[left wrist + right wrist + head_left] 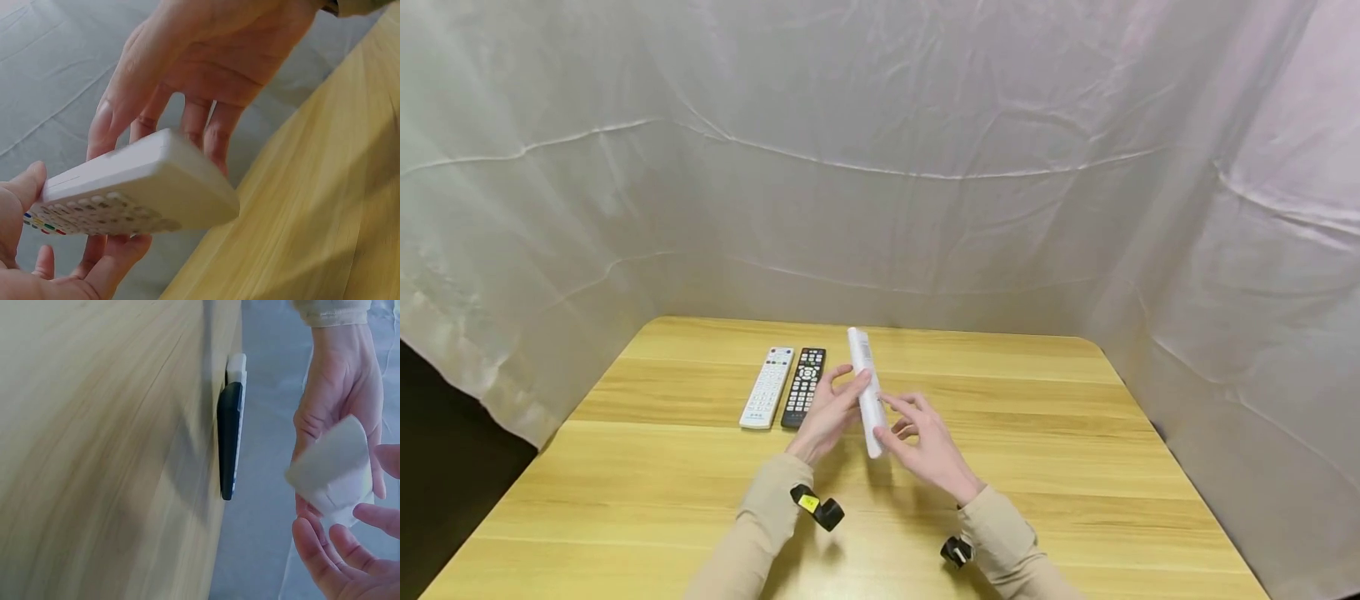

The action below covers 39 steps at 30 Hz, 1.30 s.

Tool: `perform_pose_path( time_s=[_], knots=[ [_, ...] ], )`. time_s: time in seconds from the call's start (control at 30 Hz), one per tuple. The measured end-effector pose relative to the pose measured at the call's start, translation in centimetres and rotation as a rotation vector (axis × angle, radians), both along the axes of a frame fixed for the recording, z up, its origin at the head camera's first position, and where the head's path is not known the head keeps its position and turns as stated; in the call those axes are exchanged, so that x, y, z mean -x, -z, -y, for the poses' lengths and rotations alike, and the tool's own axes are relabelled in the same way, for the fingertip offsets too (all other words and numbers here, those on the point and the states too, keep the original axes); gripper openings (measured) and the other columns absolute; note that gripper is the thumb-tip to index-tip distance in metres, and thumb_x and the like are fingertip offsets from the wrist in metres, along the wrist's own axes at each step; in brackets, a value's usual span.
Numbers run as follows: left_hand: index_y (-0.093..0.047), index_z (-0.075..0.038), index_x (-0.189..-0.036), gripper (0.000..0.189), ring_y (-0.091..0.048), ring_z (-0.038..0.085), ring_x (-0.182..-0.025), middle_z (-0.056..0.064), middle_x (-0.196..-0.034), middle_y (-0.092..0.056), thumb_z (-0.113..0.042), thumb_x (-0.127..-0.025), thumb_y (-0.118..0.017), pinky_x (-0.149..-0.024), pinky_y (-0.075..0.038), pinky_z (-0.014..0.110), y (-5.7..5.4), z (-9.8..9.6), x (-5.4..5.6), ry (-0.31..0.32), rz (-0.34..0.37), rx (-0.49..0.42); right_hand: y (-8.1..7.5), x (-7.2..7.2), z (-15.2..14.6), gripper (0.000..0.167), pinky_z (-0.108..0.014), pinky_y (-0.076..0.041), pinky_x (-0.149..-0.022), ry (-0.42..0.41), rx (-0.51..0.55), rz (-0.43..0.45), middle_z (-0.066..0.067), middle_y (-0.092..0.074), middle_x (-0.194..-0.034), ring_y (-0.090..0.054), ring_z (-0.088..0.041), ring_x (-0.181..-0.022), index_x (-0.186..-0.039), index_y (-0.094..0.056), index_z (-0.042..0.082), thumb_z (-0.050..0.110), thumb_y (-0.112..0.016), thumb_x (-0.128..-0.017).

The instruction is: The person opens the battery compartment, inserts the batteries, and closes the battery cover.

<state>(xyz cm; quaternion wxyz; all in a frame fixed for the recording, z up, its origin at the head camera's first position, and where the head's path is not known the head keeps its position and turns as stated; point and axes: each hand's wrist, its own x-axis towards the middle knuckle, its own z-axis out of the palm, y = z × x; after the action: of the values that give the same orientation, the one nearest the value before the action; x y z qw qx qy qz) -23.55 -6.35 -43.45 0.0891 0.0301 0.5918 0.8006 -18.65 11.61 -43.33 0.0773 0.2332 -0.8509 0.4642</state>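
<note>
A white remote control [867, 392] is held above the table, tilted on edge, its buttons toward my left. In the left wrist view, the white remote [131, 178] shows its keys and its near end. My left hand [833, 417] grips it, thumb on the edge, fingers against the button face. My right hand [921, 437] is at its back near the lower end; thumb and fingertips appear to touch it, not curled round it. The right wrist view shows the back of the remote [337, 469] between the left hand [344, 381] and the right fingers [325, 556].
Left of the hands, a black remote [805, 383] and another white remote [767, 387] lie side by side on the wooden table [1037, 400]. Grey curtains [880, 233] surround the table at the back and both sides.
</note>
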Motion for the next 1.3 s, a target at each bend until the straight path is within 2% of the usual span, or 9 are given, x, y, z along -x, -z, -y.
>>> perform_pose_path(
  time_s=[0.17, 0.33, 0.4, 0.53, 0.63, 0.8, 0.93, 1.13, 1.3],
  knots=[
    [-0.029, 0.0, -0.152, 0.071, -0.06, 0.034, -0.119, 0.03, -0.139, -0.051, -0.033, -0.1, -0.063, -0.106, -0.056, 0.05, -0.3, 0.1, 0.4, -0.02, -0.029, 0.107, 0.0, 0.1, -0.7, 0.049, -0.025, -0.063, -0.079, 0.0, -0.018, -0.004, -0.017, -0.06, -0.124, -0.066, -0.022, -0.092, -0.139, -0.058, 0.005, 0.02, -0.071, -0.094],
    [-0.039, 0.004, -0.149, 0.071, -0.061, 0.026, -0.113, 0.023, -0.134, -0.054, -0.037, -0.097, -0.067, -0.106, -0.057, 0.043, -0.5, 0.5, 1.0, -0.046, -0.041, 0.237, 0.1, 0.5, -1.9, 0.049, -0.026, -0.063, -0.077, 0.006, -0.044, -0.014, -0.017, -0.06, -0.123, -0.064, -0.021, -0.092, -0.138, -0.058, 0.003, 0.02, -0.071, -0.094],
    [-0.044, 0.004, -0.146, 0.07, -0.062, 0.021, -0.105, 0.02, -0.13, -0.056, -0.038, -0.096, -0.068, -0.101, -0.059, 0.037, -0.6, 0.6, 1.2, -0.065, -0.051, 0.301, 0.3, 0.8, -2.6, 0.048, -0.025, -0.062, -0.076, 0.011, -0.062, -0.016, -0.017, -0.059, -0.123, -0.064, -0.02, -0.092, -0.138, -0.058, 0.003, 0.021, -0.07, -0.095],
    [-0.051, 0.004, -0.141, 0.067, -0.063, 0.017, -0.093, 0.018, -0.126, -0.058, -0.039, -0.093, -0.071, -0.091, -0.062, 0.035, -0.6, 0.9, 1.7, -0.103, -0.069, 0.41, 0.5, 1.5, -4.2, 0.045, -0.023, -0.061, -0.073, 0.025, -0.092, -0.048, -0.021, -0.059, -0.123, -0.064, -0.019, -0.089, -0.136, -0.059, 0.001, 0.019, -0.069, -0.095],
    [-0.052, 0.003, -0.14, 0.069, -0.064, 0.019, -0.094, 0.018, -0.128, -0.059, -0.041, -0.091, -0.073, -0.088, -0.063, 0.036, -0.6, 1.2, 2.1, -0.119, -0.078, 0.498, 0.4, 2.1, -5.6, 0.043, -0.024, -0.06, -0.071, 0.055, -0.117, -0.063, -0.023, -0.06, -0.123, -0.064, -0.019, -0.088, -0.134, -0.061, 0.001, 0.018, -0.069, -0.096],
    [-0.059, -0.001, -0.131, 0.07, -0.067, 0.024, -0.099, 0.016, -0.121, -0.068, -0.052, -0.086, -0.075, -0.082, -0.062, 0.034, -0.8, 1.5, 3.0, -0.179, -0.134, 0.733, -0.6, 3.0, -8.0, 0.042, -0.024, -0.061, -0.071, 0.114, -0.179, -0.061, -0.023, -0.06, -0.123, -0.065, -0.022, -0.089, -0.133, -0.061, 0.0, 0.02, -0.068, -0.097],
    [-0.064, -0.002, -0.12, 0.066, -0.068, 0.022, -0.085, 0.013, -0.104, -0.073, -0.055, -0.082, -0.077, -0.068, -0.06, 0.027, -1.0, 1.5, 3.8, -0.22, -0.169, 0.878, -1.2, 3.6, -9.8, 0.044, -0.03, -0.062, -0.073, 0.142, -0.233, -0.036, -0.023, -0.058, -0.123, -0.066, -0.025, -0.092, -0.135, -0.06, -0.001, 0.022, -0.066, -0.098],
    [-0.063, -0.004, -0.095, 0.054, -0.059, 0.017, -0.061, 0.008, -0.078, -0.066, -0.053, -0.08, -0.079, -0.046, -0.049, 0.021, -0.8, 0.9, 5.2, -0.237, -0.223, 1.092, -1.5, 4.8, -11.7, 0.045, -0.033, -0.06, -0.071, 0.155, -0.304, -0.007, -0.024, -0.057, -0.122, -0.065, -0.027, -0.092, -0.136, -0.058, -0.002, 0.025, -0.064, -0.1],
    [-0.059, -0.007, -0.089, 0.049, -0.054, 0.017, -0.061, 0.006, -0.074, -0.06, -0.051, -0.081, -0.079, -0.046, -0.044, 0.023, -0.3, 0.4, 6.5, -0.233, -0.242, 1.286, -1.3, 5.7, -12.5, 0.047, -0.034, -0.058, -0.073, 0.167, -0.339, 0.026, -0.023, -0.057, -0.121, -0.064, -0.027, -0.094, -0.136, -0.058, -0.002, 0.027, -0.064, -0.1]
  ],
)
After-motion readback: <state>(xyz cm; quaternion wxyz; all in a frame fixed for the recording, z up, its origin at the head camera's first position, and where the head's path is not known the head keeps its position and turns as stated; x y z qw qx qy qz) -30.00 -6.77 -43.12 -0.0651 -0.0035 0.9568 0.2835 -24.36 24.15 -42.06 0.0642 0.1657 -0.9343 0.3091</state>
